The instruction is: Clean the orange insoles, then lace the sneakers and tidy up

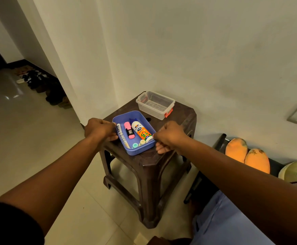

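Observation:
A blue tray [145, 149] sits on a dark brown plastic stool [154, 161]. It holds a glue bottle [141, 130], a pink highlighter [129, 130], a white marker [122, 136] and small round items. My left hand [100, 130] grips the tray's left rim. My right hand [169, 137] grips its right rim. Two orange insoles [246, 155] lie on a dark rack at the right, beside the pale sole of a sneaker [296, 171].
A clear plastic box [155, 104] with red clips stands at the stool's back edge, close to the white wall. Several shoes [38, 82] line the wall far left. Tiled floor surrounds the stool. My blue-clad knee [223, 221] is at the lower right.

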